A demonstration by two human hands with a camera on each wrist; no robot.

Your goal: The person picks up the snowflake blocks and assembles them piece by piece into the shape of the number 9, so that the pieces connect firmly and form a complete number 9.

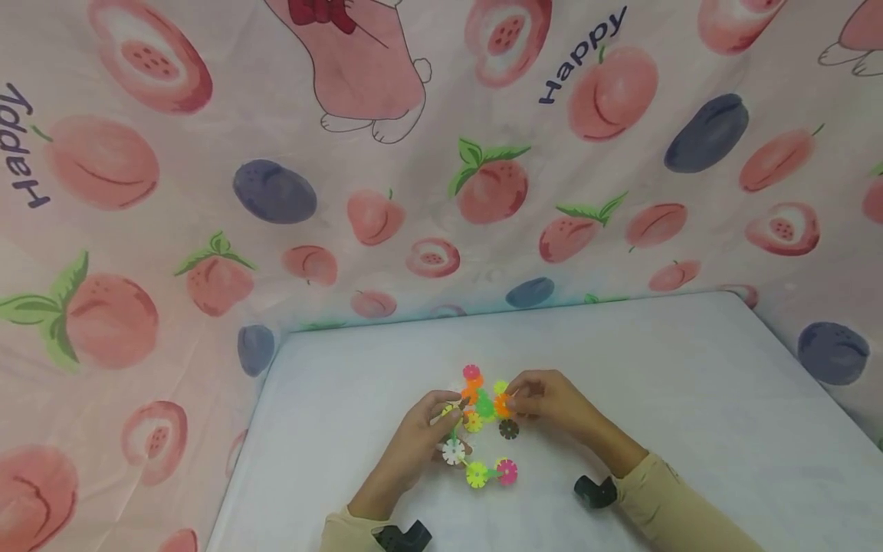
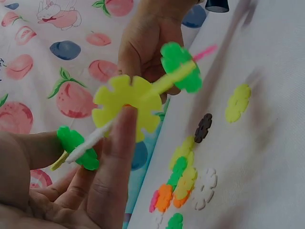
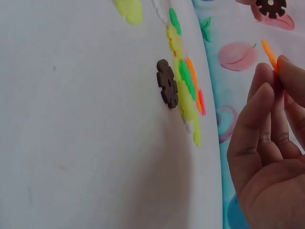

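My left hand (image 1: 419,431) grips a chain of slotted plastic flower discs above the table. Along this chain a white disc (image 1: 453,451), a yellow disc (image 1: 476,474) and a pink end disc (image 1: 507,471) show, with green discs set crosswise between. In the left wrist view a finger lies against a yellow disc (image 2: 143,102) of it. A brown disc (image 3: 271,5) shows by the left fingers in the right wrist view. Thumb and fingertips of my right hand (image 1: 548,395) pinch an orange disc (image 3: 268,51), seen edge-on in the right wrist view.
Loose discs lie on the white table (image 1: 359,399) beneath the hands: a brown one (image 2: 203,128), a yellow one (image 2: 238,103), a white one (image 2: 205,188), and several green, orange and pink ones bunched together. A fruit-print cloth (image 1: 386,169) hangs behind the table.
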